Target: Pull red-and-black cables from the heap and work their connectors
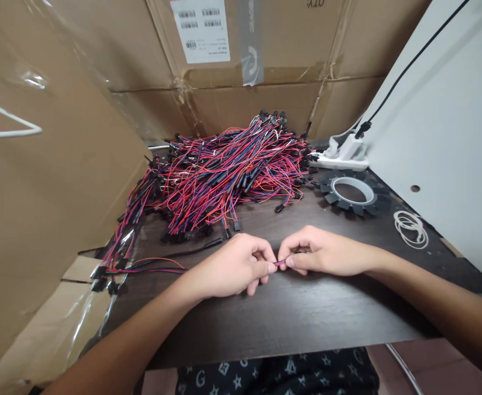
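Note:
Both my hands meet over the dark table, pinching a short stretch of thin red and dark wires (281, 263). My left hand (237, 264) is closed on it from the left, thumb against index finger. From the right, my right hand (317, 252) grips the same wires between thumb and fingertips. Only a small span shows between the fingers; the ends of these wires are mostly hidden by my hands. Behind lies a large heap of wire harnesses (224, 175) in red, blue and black with black connectors. A black-sleeved cable (195, 248) lies just beyond my left wrist.
A white-cored roll with black tape pieces (354, 207) lies back right, beside a power strip (342, 162). A coiled white cord (410, 230) is near the right edge. Cardboard boxes (282, 104) wall the back and left; a white panel (450, 115) stands right.

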`<state>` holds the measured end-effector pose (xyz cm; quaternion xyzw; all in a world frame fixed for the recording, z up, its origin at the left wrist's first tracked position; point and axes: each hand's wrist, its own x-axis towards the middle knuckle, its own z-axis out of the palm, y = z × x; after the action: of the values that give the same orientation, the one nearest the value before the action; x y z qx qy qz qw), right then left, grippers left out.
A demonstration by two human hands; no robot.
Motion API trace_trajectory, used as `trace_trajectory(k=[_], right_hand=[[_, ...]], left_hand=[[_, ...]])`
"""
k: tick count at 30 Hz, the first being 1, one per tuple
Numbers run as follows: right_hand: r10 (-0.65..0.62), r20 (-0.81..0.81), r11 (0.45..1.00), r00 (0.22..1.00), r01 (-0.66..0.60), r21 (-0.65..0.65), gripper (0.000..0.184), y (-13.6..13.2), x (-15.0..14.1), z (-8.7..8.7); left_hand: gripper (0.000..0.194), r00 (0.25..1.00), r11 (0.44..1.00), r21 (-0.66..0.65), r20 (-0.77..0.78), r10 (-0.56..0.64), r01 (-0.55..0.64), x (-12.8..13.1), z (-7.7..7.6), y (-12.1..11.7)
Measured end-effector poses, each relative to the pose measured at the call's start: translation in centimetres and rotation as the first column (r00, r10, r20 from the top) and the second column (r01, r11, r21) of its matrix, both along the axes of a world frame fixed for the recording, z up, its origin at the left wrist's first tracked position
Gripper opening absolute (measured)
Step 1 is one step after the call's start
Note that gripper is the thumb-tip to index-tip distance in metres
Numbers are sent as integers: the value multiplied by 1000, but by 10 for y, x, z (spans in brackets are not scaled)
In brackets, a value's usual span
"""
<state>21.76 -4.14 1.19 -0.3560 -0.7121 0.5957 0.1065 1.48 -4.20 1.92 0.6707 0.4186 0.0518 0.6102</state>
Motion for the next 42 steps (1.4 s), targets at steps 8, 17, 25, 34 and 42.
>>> trace_trajectory(k=[8, 17, 25, 34, 42], right_hand=[[58, 1, 998, 998, -58, -4, 14, 2, 3, -3], [25, -20, 997, 999, -27, -67, 20, 0, 1, -2], [-36, -65, 994, 997, 29, -104, 24, 0, 0, -4], [-87, -111, 975, 990, 62, -213, 19, 0, -1, -7], [-21, -45, 993, 999, 16, -116, 18, -1, -3, -4]], left_hand=[[10, 998, 998, -16, 22, 64, -63, 2, -3, 0], [11, 999, 998, 48, -11, 52, -51, 2, 0, 0], [12, 998, 997, 42, 3, 64, -64, 2, -2, 0], [14, 998, 995, 79, 18, 54, -56, 2, -1, -1], [13, 1000, 991, 133, -16, 26, -24, 4, 1, -3]])
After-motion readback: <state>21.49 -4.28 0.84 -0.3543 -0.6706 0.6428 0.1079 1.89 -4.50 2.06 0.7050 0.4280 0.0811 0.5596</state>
